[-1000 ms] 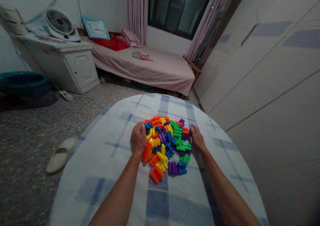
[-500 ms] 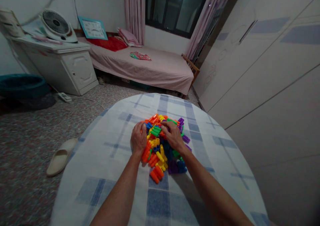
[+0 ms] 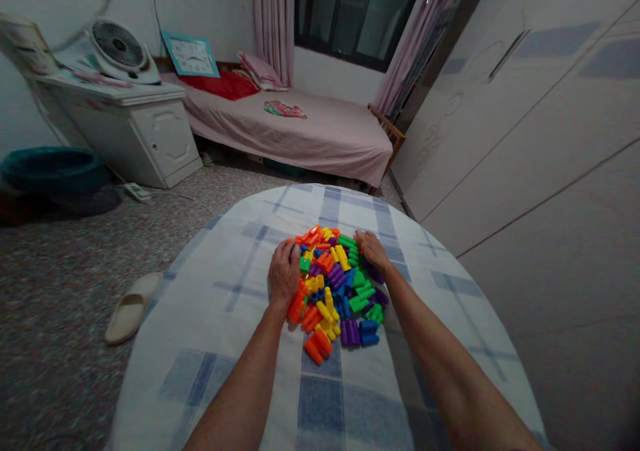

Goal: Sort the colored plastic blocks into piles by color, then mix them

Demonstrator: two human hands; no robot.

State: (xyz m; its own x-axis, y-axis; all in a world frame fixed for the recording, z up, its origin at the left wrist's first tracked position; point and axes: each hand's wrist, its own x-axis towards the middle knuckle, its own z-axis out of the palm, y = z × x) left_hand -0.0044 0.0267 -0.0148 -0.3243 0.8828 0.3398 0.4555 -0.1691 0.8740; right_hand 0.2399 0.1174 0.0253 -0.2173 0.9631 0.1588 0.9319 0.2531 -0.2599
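Checked tablecloth [image 3: 225,364] on a round table, white slipper [image 3: 133,318] on the speckled floor [image 3: 60,324] beside it. Box fan [image 3: 120,46] on a white cabinet [image 3: 150,141], pink-sheeted bed [image 3: 300,138] under the window [image 3: 350,18], wardrobe [image 3: 525,138] right.

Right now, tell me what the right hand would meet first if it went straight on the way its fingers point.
The right hand would most likely meet the green plastic pegs first, right by its fingertips. Depth is unclear, so it may already touch them.
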